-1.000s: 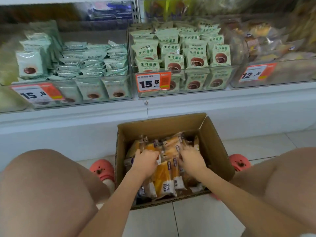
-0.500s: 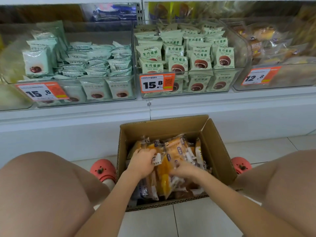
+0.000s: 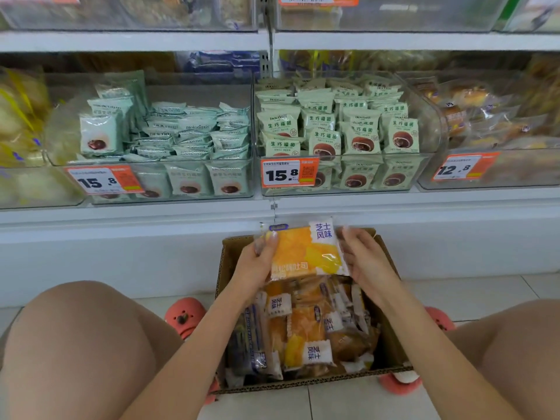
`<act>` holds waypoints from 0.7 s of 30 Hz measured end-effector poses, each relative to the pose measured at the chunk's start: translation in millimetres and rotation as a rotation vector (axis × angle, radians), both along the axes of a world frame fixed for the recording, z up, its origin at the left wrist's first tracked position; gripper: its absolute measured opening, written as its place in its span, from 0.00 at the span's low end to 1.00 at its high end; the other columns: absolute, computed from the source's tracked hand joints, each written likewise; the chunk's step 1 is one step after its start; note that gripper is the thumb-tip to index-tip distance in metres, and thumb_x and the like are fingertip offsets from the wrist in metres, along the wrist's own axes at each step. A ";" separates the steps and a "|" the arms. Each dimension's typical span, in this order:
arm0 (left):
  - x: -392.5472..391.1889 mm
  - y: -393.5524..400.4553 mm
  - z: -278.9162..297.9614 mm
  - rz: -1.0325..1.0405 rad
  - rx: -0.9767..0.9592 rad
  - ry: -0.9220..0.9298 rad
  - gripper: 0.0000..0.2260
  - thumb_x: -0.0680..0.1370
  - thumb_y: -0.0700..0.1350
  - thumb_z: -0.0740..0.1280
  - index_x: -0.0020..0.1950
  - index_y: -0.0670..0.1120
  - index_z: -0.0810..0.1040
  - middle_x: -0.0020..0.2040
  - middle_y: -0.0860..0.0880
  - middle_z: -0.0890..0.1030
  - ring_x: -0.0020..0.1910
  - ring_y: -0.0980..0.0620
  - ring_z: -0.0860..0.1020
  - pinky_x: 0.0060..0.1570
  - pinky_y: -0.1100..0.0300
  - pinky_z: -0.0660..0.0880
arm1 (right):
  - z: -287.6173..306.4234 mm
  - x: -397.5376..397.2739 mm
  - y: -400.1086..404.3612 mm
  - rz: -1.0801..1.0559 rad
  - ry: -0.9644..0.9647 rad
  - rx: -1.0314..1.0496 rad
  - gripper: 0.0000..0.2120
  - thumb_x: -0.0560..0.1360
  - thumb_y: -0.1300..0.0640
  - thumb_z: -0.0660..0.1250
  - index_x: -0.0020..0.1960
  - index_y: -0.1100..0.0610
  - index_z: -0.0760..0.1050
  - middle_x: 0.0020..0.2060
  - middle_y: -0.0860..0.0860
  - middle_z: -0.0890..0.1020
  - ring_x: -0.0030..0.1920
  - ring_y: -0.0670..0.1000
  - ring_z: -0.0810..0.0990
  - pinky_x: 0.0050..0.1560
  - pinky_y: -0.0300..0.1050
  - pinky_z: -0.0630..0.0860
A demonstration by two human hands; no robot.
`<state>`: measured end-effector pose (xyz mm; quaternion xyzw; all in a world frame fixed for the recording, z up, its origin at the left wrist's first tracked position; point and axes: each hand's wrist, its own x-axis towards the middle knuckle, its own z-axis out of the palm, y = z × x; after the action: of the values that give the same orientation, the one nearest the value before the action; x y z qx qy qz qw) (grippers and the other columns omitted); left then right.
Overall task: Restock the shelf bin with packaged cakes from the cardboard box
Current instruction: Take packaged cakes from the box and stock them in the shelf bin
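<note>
An orange and white packaged cake (image 3: 304,250) is held up above the back of the cardboard box (image 3: 391,353). My left hand (image 3: 257,262) grips its left edge, thumb on the front. My right hand (image 3: 362,259) holds its right edge with curled fingers. Several more packaged cakes (image 3: 303,331) fill the box on the floor between my knees. At the right of the lower shelf stands a clear shelf bin (image 3: 491,174) with similar orange-wrapped cakes and a 12.8 price tag (image 3: 463,166).
Two clear bins of green packets, a left one (image 3: 157,189) and a middle one (image 3: 342,180), sit on the shelf, each tagged 15.8. A white shelf base (image 3: 121,256) stands behind the box. Pink shoes (image 3: 183,316) flank the box on the tiled floor.
Both hands were down among the cakes in the box. They have come up holding one orange cake above the box, and the view has tilted up toward the shelf.
</note>
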<state>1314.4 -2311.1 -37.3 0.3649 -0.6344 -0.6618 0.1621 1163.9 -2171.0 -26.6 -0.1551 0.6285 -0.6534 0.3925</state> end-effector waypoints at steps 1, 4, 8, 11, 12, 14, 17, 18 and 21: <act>-0.1 0.5 -0.3 0.031 -0.034 -0.012 0.19 0.81 0.57 0.54 0.52 0.45 0.77 0.44 0.46 0.83 0.43 0.52 0.82 0.44 0.62 0.78 | -2.7 4.1 -2.2 -0.037 0.084 0.033 0.15 0.76 0.49 0.64 0.58 0.58 0.74 0.50 0.56 0.83 0.47 0.54 0.83 0.45 0.50 0.81; -0.9 2.1 -4.4 0.121 -0.145 -0.008 0.24 0.83 0.55 0.47 0.53 0.43 0.79 0.46 0.44 0.83 0.44 0.56 0.81 0.39 0.71 0.73 | -6.0 11.3 -7.7 -0.138 0.285 0.094 0.11 0.78 0.52 0.63 0.53 0.59 0.76 0.44 0.52 0.83 0.42 0.48 0.82 0.40 0.40 0.79; -4.0 7.3 -8.9 0.191 -0.235 0.047 0.29 0.83 0.54 0.47 0.48 0.33 0.78 0.44 0.36 0.82 0.42 0.44 0.80 0.35 0.72 0.71 | -8.3 17.5 -10.6 -0.190 0.353 0.092 0.10 0.78 0.52 0.64 0.52 0.58 0.77 0.43 0.49 0.82 0.44 0.47 0.81 0.39 0.35 0.75; -6.4 7.7 -10.9 0.204 -0.270 0.045 0.29 0.83 0.54 0.47 0.47 0.34 0.79 0.43 0.38 0.82 0.42 0.44 0.80 0.36 0.69 0.72 | -13.5 18.4 -9.1 -0.218 0.314 0.104 0.10 0.78 0.53 0.63 0.47 0.59 0.77 0.43 0.51 0.82 0.45 0.49 0.80 0.44 0.40 0.75; -6.9 7.7 -10.1 0.203 -0.270 0.045 0.28 0.83 0.54 0.47 0.48 0.36 0.79 0.43 0.40 0.83 0.44 0.45 0.81 0.39 0.68 0.73 | -13.8 19.3 -8.2 -0.219 0.232 0.082 0.10 0.78 0.53 0.63 0.46 0.59 0.77 0.44 0.52 0.83 0.45 0.50 0.80 0.47 0.44 0.77; -7.2 7.8 -8.0 0.202 -0.259 0.052 0.27 0.83 0.54 0.47 0.49 0.38 0.80 0.43 0.42 0.83 0.46 0.46 0.81 0.44 0.63 0.74 | -13.7 20.2 -6.4 -0.203 0.076 0.030 0.11 0.79 0.53 0.62 0.46 0.59 0.77 0.47 0.55 0.84 0.47 0.52 0.82 0.51 0.50 0.77; -6.2 5.8 -7.0 0.204 -0.248 0.060 0.27 0.83 0.53 0.47 0.50 0.36 0.79 0.44 0.39 0.83 0.46 0.43 0.81 0.44 0.60 0.75 | -12.3 17.4 -4.7 -0.202 -0.021 -0.018 0.11 0.80 0.55 0.60 0.44 0.60 0.75 0.49 0.57 0.84 0.47 0.53 0.82 0.51 0.52 0.78; -6.1 4.3 -7.3 0.200 -0.245 0.055 0.27 0.83 0.53 0.47 0.50 0.35 0.79 0.44 0.38 0.83 0.46 0.42 0.81 0.44 0.59 0.75 | -10.9 17.2 -5.1 -0.212 -0.098 -0.053 0.11 0.80 0.56 0.60 0.44 0.61 0.74 0.49 0.58 0.84 0.46 0.53 0.82 0.49 0.50 0.79; -8.0 2.8 -2.6 0.180 -0.274 0.052 0.28 0.83 0.54 0.48 0.48 0.34 0.78 0.43 0.37 0.82 0.44 0.42 0.81 0.42 0.61 0.75 | -7.0 19.0 -7.6 -0.258 -0.264 -0.073 0.12 0.81 0.57 0.58 0.50 0.64 0.75 0.50 0.59 0.83 0.45 0.53 0.83 0.44 0.48 0.79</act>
<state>1306.4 -2308.3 -39.9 0.3774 -0.6790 -0.5612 0.2855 1182.9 -2178.7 -33.6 0.0000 0.5621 -0.7353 0.3786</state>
